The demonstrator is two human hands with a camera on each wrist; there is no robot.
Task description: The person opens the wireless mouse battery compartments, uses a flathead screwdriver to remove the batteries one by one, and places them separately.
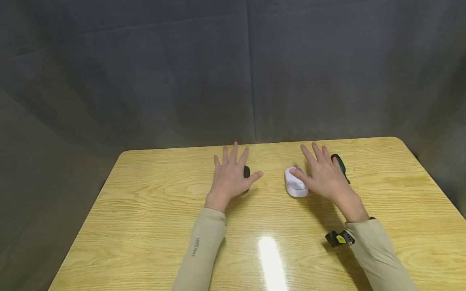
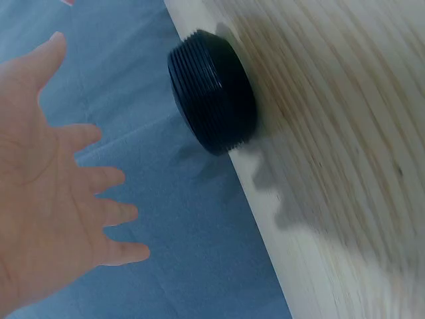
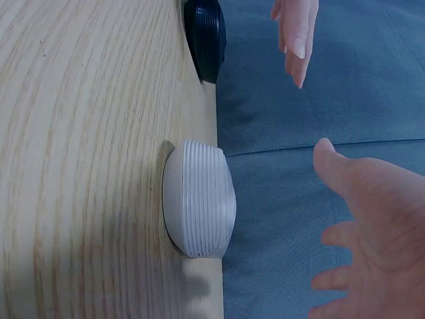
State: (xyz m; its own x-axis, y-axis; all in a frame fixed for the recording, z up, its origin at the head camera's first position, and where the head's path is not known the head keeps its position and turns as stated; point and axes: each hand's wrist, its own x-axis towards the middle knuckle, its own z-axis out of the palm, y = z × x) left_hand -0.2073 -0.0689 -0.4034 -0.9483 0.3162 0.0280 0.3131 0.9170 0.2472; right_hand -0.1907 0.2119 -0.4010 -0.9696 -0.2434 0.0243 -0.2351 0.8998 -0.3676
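Neither grip is closing on anything: both hands are spreading their fingers wide, palms down, over the surface [image 1: 153, 210]. Left hand [image 1: 231, 174] is hovering above a black disc [image 1: 246, 172], which is peeking out at the thumb side of the palm in the head view. From the left wrist view the disc [image 2: 214, 92] is lying flat on the wood with a ribbed edge, and the left hand [image 2: 46, 193] is standing apart from it, fingers straight, touching nothing.

Right hand [image 1: 322, 173] is hanging just above and beside a white disc [image 1: 296, 182], its thumb reaching over the disc's near edge in the head view. The right wrist view is showing the white disc [image 3: 199, 198], ribbed round its side, resting on the surface, with the right hand [image 3: 372, 219] clear of it and the fingers relaxed.

Behind the right hand a dark green tool [image 1: 340, 165] is lying on the surface, partly hidden by the fingers. Both discs are sitting near the middle of the far half, well apart from each other. Beige sleeves [image 1: 204, 242] are covering both forearms, and a small black device [image 1: 339, 238] is sitting at the right wrist. Grey cloth [image 1: 233, 72] is hanging behind.
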